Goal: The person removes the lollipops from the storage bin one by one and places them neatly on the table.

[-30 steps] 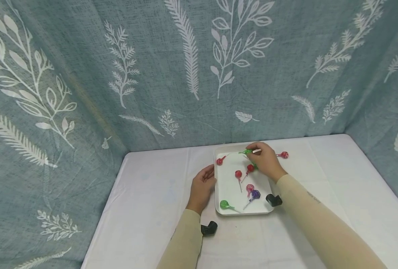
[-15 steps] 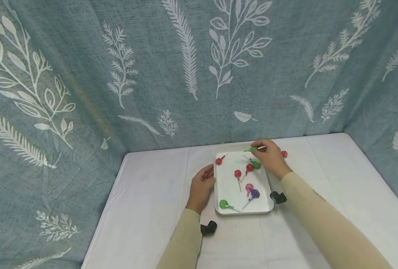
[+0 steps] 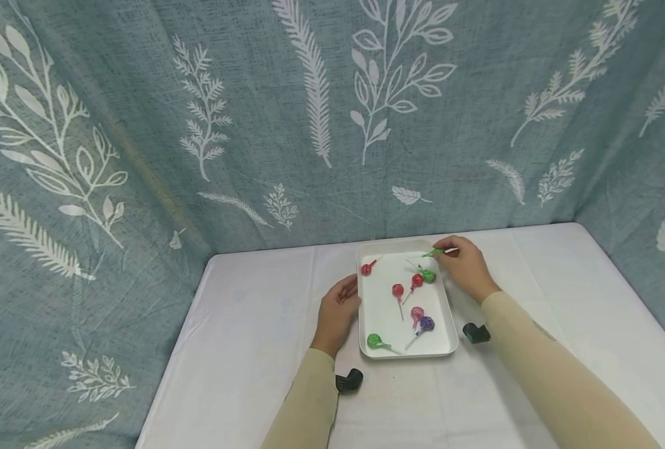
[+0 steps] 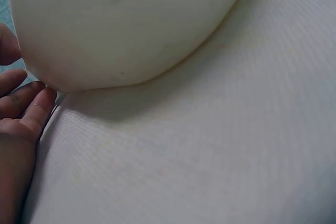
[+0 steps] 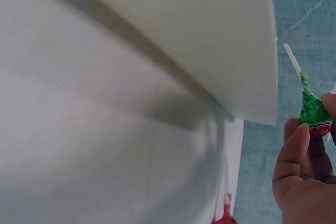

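My right hand [image 3: 467, 268] pinches a green-wrapped lollipop [image 5: 314, 113] by its candy end, at the back right corner of the white tray [image 3: 453, 340]. The stick points left over the tray in the head view. My left hand [image 3: 335, 318] rests against the tray's left wall, fingertips touching it. Inside the tray lie several lollipops: a red one [image 3: 366, 269] at the back left, a green one [image 3: 428, 275] beside another red one, a purple one [image 3: 427, 323] touching a pink one, and a green one [image 3: 374, 340] at the front left.
A red lollipop [image 5: 226, 217] lies outside the tray on the white tablecloth [image 3: 254, 324], hidden behind my right hand in the head view. Black wrist devices [image 3: 350, 380] sit on both arms. A blue-green leaf-patterned curtain [image 3: 332, 125] hangs behind the table.
My right hand has moved right with the green lollipop, from over the tray to its back right corner. It now covers the red lollipop outside. The left hand stays put.
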Available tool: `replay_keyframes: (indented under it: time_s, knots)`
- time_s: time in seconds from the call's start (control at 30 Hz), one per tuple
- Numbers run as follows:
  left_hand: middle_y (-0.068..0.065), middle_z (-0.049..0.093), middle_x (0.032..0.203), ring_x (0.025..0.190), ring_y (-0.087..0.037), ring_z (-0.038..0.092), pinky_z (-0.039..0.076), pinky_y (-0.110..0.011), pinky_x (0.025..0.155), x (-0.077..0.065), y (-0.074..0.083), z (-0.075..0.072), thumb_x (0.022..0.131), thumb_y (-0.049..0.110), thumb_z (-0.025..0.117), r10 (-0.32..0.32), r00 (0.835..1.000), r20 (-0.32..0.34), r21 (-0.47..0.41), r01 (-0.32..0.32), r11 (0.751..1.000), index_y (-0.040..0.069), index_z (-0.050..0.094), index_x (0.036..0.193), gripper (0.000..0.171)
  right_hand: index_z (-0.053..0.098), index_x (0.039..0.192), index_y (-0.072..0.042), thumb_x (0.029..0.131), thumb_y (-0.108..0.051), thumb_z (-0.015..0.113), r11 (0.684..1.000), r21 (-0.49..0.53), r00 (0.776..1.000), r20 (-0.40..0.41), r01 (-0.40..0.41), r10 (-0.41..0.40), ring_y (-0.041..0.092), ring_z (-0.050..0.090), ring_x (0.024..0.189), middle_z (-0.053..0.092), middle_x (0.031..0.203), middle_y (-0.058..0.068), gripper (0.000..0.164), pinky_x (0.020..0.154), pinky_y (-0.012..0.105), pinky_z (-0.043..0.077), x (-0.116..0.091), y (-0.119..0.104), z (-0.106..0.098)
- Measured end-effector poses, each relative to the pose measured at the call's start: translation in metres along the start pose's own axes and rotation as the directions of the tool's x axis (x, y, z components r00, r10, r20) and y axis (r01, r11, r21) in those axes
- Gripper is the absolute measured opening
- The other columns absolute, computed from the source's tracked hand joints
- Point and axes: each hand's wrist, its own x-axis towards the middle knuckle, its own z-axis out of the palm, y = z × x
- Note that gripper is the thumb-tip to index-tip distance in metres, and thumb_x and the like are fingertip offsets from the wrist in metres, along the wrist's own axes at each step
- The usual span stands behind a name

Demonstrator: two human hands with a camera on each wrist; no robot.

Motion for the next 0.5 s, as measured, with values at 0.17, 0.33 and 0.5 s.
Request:
replay_keyframes:
  time_s: [0.17, 0.33, 0.5]
  knots:
    - [-0.010, 0.065, 0.148, 0.138, -0.023, 0.061, 0.050, -0.030, 0.114, 0.000, 0.000, 0.000, 0.102, 0.003, 0.062, -0.003, 1.000, -0.001, 0.012, 0.003, 1.000, 0.004, 0.059, 0.154, 0.051, 0.069, 0.131, 0.003, 0.109, -0.012, 0.065, 1.000, -0.010, 1.000, -0.020, -0.001, 0.001, 0.038, 0.063, 0.116, 0.062, 0.133, 0.022, 0.027, 0.098, 0.051, 0.055, -0.002, 0.005, -0.006]
    - [-0.011, 0.065, 0.148, 0.138, -0.024, 0.061, 0.051, -0.030, 0.113, 0.001, 0.000, 0.000, 0.103, 0.003, 0.062, 0.003, 1.000, 0.001, 0.007, -0.003, 1.000, 0.002, 0.059, 0.154, 0.051, 0.068, 0.131, 0.004, 0.109, -0.012, 0.064, 1.000, -0.015, 0.999, -0.038, -0.002, 0.001, 0.039, 0.063, 0.116, 0.062, 0.133, 0.023, 0.026, 0.097, 0.051, 0.056, -0.004, 0.009, -0.014]
    - [-0.014, 0.064, 0.149, 0.139, -0.027, 0.060, 0.050, -0.031, 0.114, 0.001, -0.001, 0.000, 0.102, 0.002, 0.062, 0.010, 1.000, 0.007, -0.011, -0.010, 1.000, 0.000, 0.058, 0.153, 0.051, 0.067, 0.132, 0.004, 0.110, -0.014, 0.064, 1.000, -0.017, 0.999, -0.045, -0.017, 0.016, 0.039, 0.063, 0.117, 0.061, 0.135, 0.024, 0.029, 0.096, 0.050, 0.056, -0.007, 0.011, -0.022]
